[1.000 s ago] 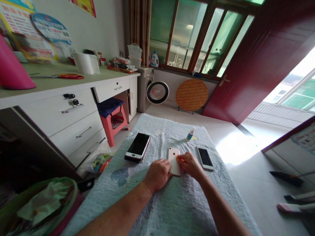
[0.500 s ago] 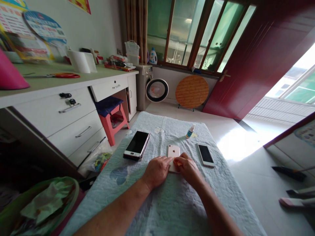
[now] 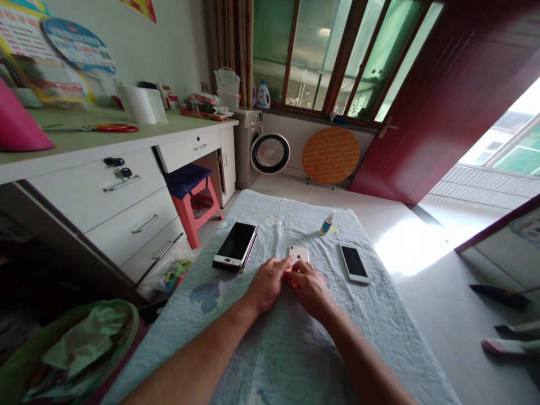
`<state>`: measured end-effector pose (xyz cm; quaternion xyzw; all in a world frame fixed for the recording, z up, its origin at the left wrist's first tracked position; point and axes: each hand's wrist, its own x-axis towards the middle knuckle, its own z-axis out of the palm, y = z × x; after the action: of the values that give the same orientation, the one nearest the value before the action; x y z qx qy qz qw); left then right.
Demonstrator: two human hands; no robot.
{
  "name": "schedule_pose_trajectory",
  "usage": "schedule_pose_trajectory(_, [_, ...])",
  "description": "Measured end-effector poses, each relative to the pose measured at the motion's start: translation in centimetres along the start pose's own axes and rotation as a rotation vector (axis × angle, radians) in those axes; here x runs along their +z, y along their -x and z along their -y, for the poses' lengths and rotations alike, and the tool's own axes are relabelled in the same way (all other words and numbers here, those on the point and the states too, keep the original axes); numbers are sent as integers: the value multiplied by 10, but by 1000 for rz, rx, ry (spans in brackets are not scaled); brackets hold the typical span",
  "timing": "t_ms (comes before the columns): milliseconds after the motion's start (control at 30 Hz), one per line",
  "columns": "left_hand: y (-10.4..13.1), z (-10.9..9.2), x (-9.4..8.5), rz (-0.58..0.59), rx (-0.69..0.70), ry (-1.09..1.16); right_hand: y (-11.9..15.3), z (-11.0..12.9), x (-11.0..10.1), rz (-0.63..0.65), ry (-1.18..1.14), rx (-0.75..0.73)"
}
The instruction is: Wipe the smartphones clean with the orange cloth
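Note:
A pale pink smartphone (image 3: 299, 252) lies back up on the cloth-covered table, its lower part mostly hidden under my hands. At its left edge, my left hand (image 3: 267, 283) holds it steady, with the fingers reaching onto the back. My right hand (image 3: 309, 286) is closed and pressed on the phone's back, pinching a small orange cloth (image 3: 292, 274) of which only bits show between the fingers. Beyond the phone stands a small spray bottle (image 3: 326, 224). To the right lies a white smartphone (image 3: 354, 263), screen up. On the left a larger white-framed phone (image 3: 237, 243) rests on another dark device.
A pale blue quilted cloth (image 3: 270, 349) covers the table. Left are a white desk (image 3: 139, 202), a red stool (image 3: 198, 208) and a green-rimmed bin (image 3: 134, 320). A washing machine (image 3: 248, 152) with its door ajar and a round wooden tabletop (image 3: 331, 154) stand behind.
My right hand has moved left across the phone's back with the orange cloth, close against my left hand. The left fingers now reach farther forward.

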<state>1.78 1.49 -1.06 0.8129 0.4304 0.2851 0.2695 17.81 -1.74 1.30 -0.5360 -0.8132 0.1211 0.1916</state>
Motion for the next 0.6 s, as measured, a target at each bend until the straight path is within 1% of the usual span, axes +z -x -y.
schedule_pose_trajectory(167, [-1, 0, -2, 27, -22, -10, 8, 3, -7, 94, -122, -87])
schedule_pose_trajectory(267, [-1, -2, -3, 37, -32, -14, 9, 3, -9, 106, -133, -98])
schedule_pose_trajectory(467, [-2, -1, -2, 41, -27, -27, 1, 0, -5, 32, 5, 27])
schedule_pose_trajectory(600, [-1, 1, -1, 30, -18, -22, -4, -3, 1, 22, 105, 55])
